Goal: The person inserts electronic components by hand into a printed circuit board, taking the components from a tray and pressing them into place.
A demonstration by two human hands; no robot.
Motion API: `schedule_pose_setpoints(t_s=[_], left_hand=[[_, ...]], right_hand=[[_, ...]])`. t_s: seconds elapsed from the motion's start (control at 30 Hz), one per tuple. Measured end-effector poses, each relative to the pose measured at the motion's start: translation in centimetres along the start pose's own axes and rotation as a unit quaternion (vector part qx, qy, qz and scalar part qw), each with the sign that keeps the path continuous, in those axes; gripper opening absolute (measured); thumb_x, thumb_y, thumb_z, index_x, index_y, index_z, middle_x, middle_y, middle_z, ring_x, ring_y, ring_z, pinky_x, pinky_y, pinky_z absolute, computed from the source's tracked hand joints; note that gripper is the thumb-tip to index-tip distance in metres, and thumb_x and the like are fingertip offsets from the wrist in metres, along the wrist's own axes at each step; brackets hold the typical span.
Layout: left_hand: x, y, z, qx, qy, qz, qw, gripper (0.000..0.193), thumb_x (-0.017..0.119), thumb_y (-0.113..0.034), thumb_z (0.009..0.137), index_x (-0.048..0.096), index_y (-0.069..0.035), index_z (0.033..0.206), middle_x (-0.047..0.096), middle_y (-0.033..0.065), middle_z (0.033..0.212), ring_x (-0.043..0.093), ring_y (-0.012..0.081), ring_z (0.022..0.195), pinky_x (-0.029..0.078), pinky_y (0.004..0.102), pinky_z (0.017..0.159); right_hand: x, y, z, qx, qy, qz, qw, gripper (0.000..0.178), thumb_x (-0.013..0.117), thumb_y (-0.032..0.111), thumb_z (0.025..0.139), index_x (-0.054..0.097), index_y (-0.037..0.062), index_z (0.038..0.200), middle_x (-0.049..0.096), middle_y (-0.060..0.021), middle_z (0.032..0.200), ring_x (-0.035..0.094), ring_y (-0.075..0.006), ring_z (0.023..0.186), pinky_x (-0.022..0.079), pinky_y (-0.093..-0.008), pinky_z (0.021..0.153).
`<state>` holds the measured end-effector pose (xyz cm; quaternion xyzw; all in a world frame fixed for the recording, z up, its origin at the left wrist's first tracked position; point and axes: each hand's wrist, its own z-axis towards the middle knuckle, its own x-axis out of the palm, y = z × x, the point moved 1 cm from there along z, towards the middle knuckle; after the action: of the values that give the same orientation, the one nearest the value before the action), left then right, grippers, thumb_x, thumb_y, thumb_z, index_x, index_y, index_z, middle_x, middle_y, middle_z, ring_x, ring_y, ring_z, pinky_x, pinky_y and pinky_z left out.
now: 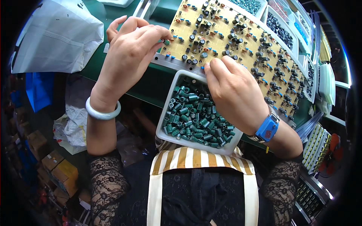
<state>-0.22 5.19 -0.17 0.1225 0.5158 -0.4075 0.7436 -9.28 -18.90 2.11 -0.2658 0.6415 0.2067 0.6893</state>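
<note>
My left hand (130, 52) is over the left end of a yellow circuit board (181, 49), thumb and forefinger pinching a small green capacitor (166, 42). At the board's near edge my right hand (233, 84) is closed, its fingertips pressed together; whatever they may hold is hidden. Just beyond those fingertips a greenish round capacitor (204, 55) stands on the board among black capacitors (194, 61) and small blue parts. Below my right hand, a white tray (161, 130) full of loose green capacitors (192, 118) sits close against my apron.
A metal rail (177, 64) borders the board's near side. Bins of black parts (279, 28) and teal parts (247, 5) line the far side. A white bag (56, 37) lies at the left on the green tabletop (147, 87). Cardboard boxes (52, 160) stand lower left.
</note>
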Motion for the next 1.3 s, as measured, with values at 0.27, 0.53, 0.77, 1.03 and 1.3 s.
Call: schedule_pose_setpoints(t_s=[0.27, 0.53, 0.77, 1.03, 1.3], left_hand=[[0.3, 0.7, -0.2, 0.127, -0.037, 0.096, 0.987, 0.026, 0.080, -0.008, 0.087, 0.079, -0.020, 0.110, 0.081, -0.0042, 0.099, 0.067, 0.0166, 0.110, 0.029, 0.0444, 0.121], [-0.1, 0.4, 0.1, 0.123, -0.032, 0.098, 0.987, 0.028, 0.080, -0.007, 0.089, 0.081, -0.023, 0.112, 0.081, -0.0048, 0.106, 0.067, 0.0172, 0.106, 0.029, 0.0457, 0.122], [0.8, -4.7, -1.1, 0.080, -0.103, 0.006, 0.991, 0.023, 0.082, -0.018, 0.082, 0.080, -0.018, 0.105, 0.072, -0.0006, 0.100, 0.063, 0.0198, 0.103, 0.038, 0.0460, 0.112], [3.1, -10.9, -2.2, 0.270, 0.207, -0.120, 0.932, 0.011, 0.070, -0.019, 0.084, 0.070, -0.009, 0.087, 0.062, 0.0024, 0.087, 0.063, 0.0225, 0.098, 0.047, 0.0410, 0.101], [3.6, -10.8, -2.9, 0.251, 0.201, -0.166, 0.932, 0.008, 0.068, -0.015, 0.086, 0.069, -0.008, 0.087, 0.063, 0.0044, 0.089, 0.064, 0.0234, 0.099, 0.048, 0.0409, 0.103]], right_hand=[[-0.4, -0.6, 0.0, 0.001, 0.007, 0.009, 1.000, 0.036, 0.064, 0.006, 0.088, 0.069, -0.0087, 0.121, 0.058, -0.0110, 0.100, 0.060, -0.0265, 0.102, 0.053, -0.0354, 0.092], [-1.6, -3.2, -0.4, 0.035, -0.047, 0.181, 0.982, 0.026, 0.073, 0.003, 0.092, 0.073, -0.0028, 0.118, 0.068, -0.0128, 0.102, 0.069, -0.0253, 0.096, 0.057, -0.0338, 0.085], [0.3, -6.6, -0.8, 0.204, -0.127, 0.566, 0.788, 0.025, 0.080, 0.006, 0.098, 0.072, -0.0019, 0.120, 0.076, -0.0107, 0.110, 0.074, -0.0105, 0.090, 0.060, -0.0256, 0.079], [0.4, -8.4, -0.1, 0.244, -0.045, 0.706, 0.663, 0.034, 0.079, 0.010, 0.100, 0.071, 0.0004, 0.132, 0.076, -0.0062, 0.107, 0.072, -0.0089, 0.090, 0.059, -0.0232, 0.079], [0.4, -8.8, 1.3, 0.254, -0.013, 0.707, 0.660, 0.030, 0.078, 0.012, 0.101, 0.070, -0.0007, 0.128, 0.077, -0.0066, 0.111, 0.074, -0.0104, 0.091, 0.060, -0.0247, 0.081]])
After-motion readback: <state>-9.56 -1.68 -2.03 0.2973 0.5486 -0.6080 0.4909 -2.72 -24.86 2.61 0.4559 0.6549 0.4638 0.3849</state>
